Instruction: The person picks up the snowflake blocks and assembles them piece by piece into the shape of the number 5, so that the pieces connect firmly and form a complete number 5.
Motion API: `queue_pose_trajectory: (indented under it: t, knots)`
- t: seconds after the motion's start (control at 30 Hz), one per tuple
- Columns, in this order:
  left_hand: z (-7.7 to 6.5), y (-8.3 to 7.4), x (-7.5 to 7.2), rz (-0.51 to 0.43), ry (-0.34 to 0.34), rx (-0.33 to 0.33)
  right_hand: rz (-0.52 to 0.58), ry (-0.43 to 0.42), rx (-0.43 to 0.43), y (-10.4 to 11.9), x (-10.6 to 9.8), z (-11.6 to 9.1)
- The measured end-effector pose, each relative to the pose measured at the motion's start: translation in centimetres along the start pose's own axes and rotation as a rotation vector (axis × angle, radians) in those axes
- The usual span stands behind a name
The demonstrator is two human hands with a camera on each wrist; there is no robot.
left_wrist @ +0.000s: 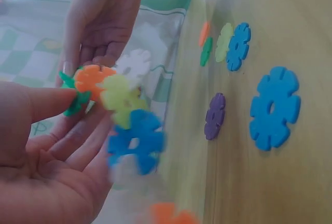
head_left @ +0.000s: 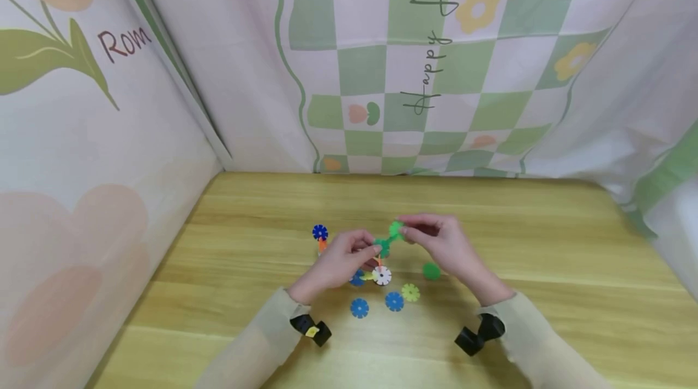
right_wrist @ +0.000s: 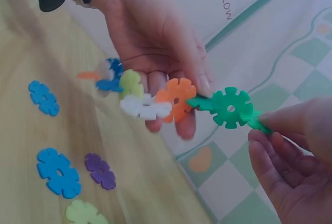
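Note:
Above the table, both hands share a chain of interlocked, notched plastic snowflake discs. My left hand (head_left: pixel 340 259) pinches a green disc beside an orange disc (right_wrist: pixel 177 99) between thumb and fingers. From there the chain runs to a white disc (head_left: pixel 382 275), a yellow-green disc (left_wrist: pixel 122 99) and a blue disc (left_wrist: pixel 136 141), with more pieces trailing past it. On the other side, a green disc (right_wrist: pixel 231 108) spans the gap between the hands. My right hand (head_left: pixel 444 243) pinches a light green disc (right_wrist: pixel 258 122) at the chain's end with thumb and fingertips.
Loose discs lie on the wooden table (head_left: pixel 545 243) below the hands: blue discs (head_left: pixel 359 308), a yellow-green disc (head_left: pixel 411 292), a green disc (head_left: pixel 432 271) and a purple disc (left_wrist: pixel 215 116). Printed curtains (head_left: pixel 251 74) hang along the back and left of the table.

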State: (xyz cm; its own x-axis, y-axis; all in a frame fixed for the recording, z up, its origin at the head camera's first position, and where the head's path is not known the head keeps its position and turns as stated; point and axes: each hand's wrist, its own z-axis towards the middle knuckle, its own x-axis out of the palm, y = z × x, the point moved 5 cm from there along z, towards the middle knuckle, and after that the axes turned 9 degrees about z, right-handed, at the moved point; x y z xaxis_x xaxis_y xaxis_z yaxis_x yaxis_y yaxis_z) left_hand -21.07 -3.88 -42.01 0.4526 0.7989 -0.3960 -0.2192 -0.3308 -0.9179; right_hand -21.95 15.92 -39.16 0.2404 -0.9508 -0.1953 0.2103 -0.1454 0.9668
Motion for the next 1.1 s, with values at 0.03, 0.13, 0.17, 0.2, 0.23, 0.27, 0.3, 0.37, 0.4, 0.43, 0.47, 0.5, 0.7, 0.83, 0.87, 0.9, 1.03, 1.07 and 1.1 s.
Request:
queue_pose_trajectory:
  t: [0.03,0.13,0.17,0.2,0.23,0.27,0.3,0.37,0.4,0.43,0.47,0.5,0.7,0.83,0.87,0.9,1.03,1.07,1.1]
  knots:
    - [0.0,0.1,0.1,-0.014,0.008,-0.009,-0.003,0.009,0.002,0.0,0.1,0.1]
    - [-0.1,0.2,0.2,-0.047,0.033,-0.023,-0.006,0.031,-0.004,0.1,0.3,0.4]
    - [-0.1,0.2,0.2,-0.059,0.043,-0.022,0.002,0.033,-0.005,0.1,0.3,0.5]
    - [-0.1,0.2,0.2,-0.071,0.052,-0.019,0.012,0.033,-0.003,0.1,0.4,0.6]
    - [-0.1,0.2,0.3,-0.077,0.058,-0.017,0.023,0.031,0.0,0.1,0.4,0.7]
    - [-0.2,0.2,0.3,-0.079,0.063,-0.015,0.037,0.03,0.001,0.1,0.5,0.8]
    - [-0.2,0.2,0.2,-0.081,0.066,-0.012,0.05,0.027,0.002,0.1,0.5,0.8]
    - [-0.2,0.3,0.2,-0.084,0.066,-0.013,0.07,0.021,0.003,0.1,0.5,0.9]
    - [-0.2,0.3,0.2,-0.084,0.064,-0.015,0.071,0.018,0.003,0.0,0.6,0.9]
    - [-0.3,0.3,0.2,-0.081,0.061,-0.018,0.072,0.016,0.002,0.0,0.6,0.9]
    - [-0.3,0.3,0.1,-0.084,0.059,-0.021,0.073,0.015,0.0,0.0,0.6,1.0]
    - [-0.3,0.4,0.1,-0.085,0.057,-0.025,0.072,0.015,0.0,0.0,0.6,1.0]
    - [-0.4,0.4,0.1,-0.086,0.031,-0.027,0.062,0.009,-0.001,0.0,0.8,0.9]
    - [-0.4,0.2,0.1,-0.078,0.023,-0.005,0.063,0.036,-0.021,0.0,1.2,0.9]
    - [-0.5,0.1,0.2,-0.075,0.024,-0.001,0.065,0.045,-0.027,0.0,1.2,0.9]
    - [-0.5,0.1,0.2,-0.074,0.025,0.002,0.065,0.05,-0.034,0.1,1.2,0.9]
    - [-0.5,0.1,0.2,-0.081,0.022,-0.009,0.069,0.024,-0.062,0.3,1.0,0.8]
    - [-0.5,0.1,0.1,-0.083,0.02,-0.011,0.073,0.015,-0.067,0.4,0.9,0.8]
    - [-0.5,0.1,0.1,-0.088,0.017,-0.014,0.076,0.007,-0.074,0.4,0.9,0.8]
